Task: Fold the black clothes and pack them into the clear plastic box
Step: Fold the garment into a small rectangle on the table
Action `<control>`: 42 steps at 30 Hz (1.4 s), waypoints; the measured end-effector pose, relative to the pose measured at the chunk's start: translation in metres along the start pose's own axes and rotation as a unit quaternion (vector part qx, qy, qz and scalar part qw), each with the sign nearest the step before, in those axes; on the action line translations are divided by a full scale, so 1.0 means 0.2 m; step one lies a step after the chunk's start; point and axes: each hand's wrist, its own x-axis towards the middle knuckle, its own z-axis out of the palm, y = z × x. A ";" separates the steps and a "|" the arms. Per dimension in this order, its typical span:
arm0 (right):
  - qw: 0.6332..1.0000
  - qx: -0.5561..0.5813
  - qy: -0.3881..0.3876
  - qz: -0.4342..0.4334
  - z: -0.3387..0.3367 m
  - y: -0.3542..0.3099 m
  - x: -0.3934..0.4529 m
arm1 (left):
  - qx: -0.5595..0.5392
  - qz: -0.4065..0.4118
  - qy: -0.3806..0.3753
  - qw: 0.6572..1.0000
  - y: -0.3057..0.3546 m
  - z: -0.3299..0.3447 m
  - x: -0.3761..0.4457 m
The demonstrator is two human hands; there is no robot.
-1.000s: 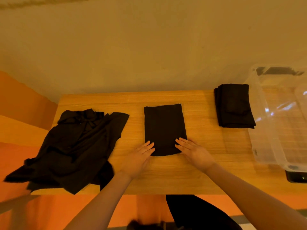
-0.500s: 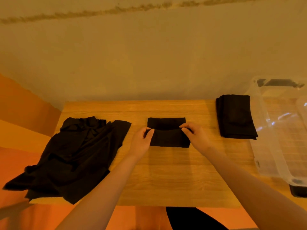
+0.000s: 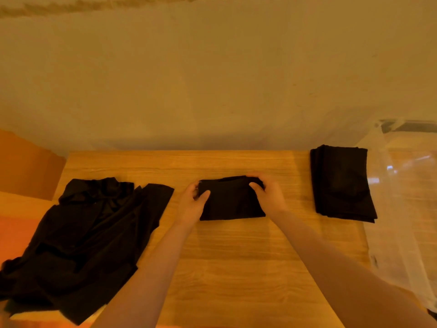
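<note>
A small folded black garment [image 3: 233, 200] lies at the middle of the wooden table [image 3: 236, 256]. My left hand [image 3: 192, 204] grips its left edge, thumb on top. My right hand [image 3: 269, 195] grips its right upper corner, fingers curled over the far edge. A stack of folded black clothes [image 3: 341, 183] sits at the right, beside the clear plastic box [image 3: 406, 209]. A loose heap of unfolded black clothes [image 3: 87, 240] covers the table's left end and hangs over its front edge.
A plain wall rises just behind the table's far edge. The clear box stands at the right end and reaches past the table's front corner. An orange surface [image 3: 26, 166] shows to the left of the table.
The garment was a long flat rectangle, then got folded in half away from me. Both hands now grip the sides of the smaller folded piece.
</note>
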 end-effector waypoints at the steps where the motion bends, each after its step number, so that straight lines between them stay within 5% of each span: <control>1: 1.000 -0.022 0.004 -0.007 0.01 0.01 0.01 | 0.011 0.006 0.026 1.000 -0.01 0.01 0.00; 9: 0.977 -0.183 0.027 -0.110 0.05 -0.05 0.07 | 0.103 0.003 0.114 0.988 0.00 0.08 0.02; 15: 0.960 -0.269 0.032 -0.071 0.08 -0.05 0.13 | 0.130 0.018 0.149 0.980 0.01 0.08 0.03; 22: 0.927 -0.359 0.084 -0.073 0.09 -0.04 0.10 | 0.185 0.086 0.206 0.957 -0.04 0.07 -0.02; 25: 0.876 -0.423 0.115 -0.198 0.07 -0.03 0.08 | 0.317 0.228 0.213 0.896 -0.06 0.10 -0.03; 27: 0.847 -0.454 0.061 -0.270 0.08 -0.01 0.06 | 0.409 0.293 0.169 0.847 -0.07 0.15 -0.03; 30: 0.832 -0.500 -0.059 -0.234 0.09 0.06 0.02 | 0.518 0.273 0.076 0.807 -0.10 0.19 -0.02; 39: 0.842 -0.534 -0.012 -0.078 0.07 0.15 -0.19 | 0.580 0.329 -0.068 0.742 -0.11 0.14 0.07; 42: 0.817 -0.565 0.011 -0.116 0.06 0.09 -0.20 | 0.590 0.365 -0.126 0.709 -0.11 0.14 0.05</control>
